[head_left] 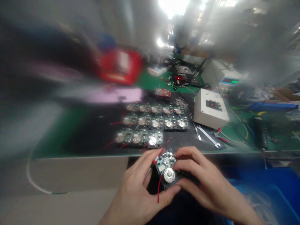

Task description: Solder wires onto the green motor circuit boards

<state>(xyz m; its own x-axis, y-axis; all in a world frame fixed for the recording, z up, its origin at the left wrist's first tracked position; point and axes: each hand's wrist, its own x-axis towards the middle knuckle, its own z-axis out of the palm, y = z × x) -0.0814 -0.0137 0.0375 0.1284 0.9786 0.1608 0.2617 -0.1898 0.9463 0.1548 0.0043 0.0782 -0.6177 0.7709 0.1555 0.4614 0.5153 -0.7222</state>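
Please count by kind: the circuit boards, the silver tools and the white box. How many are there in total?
Green circuit boards with silver discs, on the black mat: 13
Held green circuit board, between left hand and right hand: 1
Slim silver metal tools: 2
White plastic box: 1
Total: 17

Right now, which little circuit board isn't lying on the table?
The circuit board held between the left hand and right hand; the others lie in rows on the black mat.
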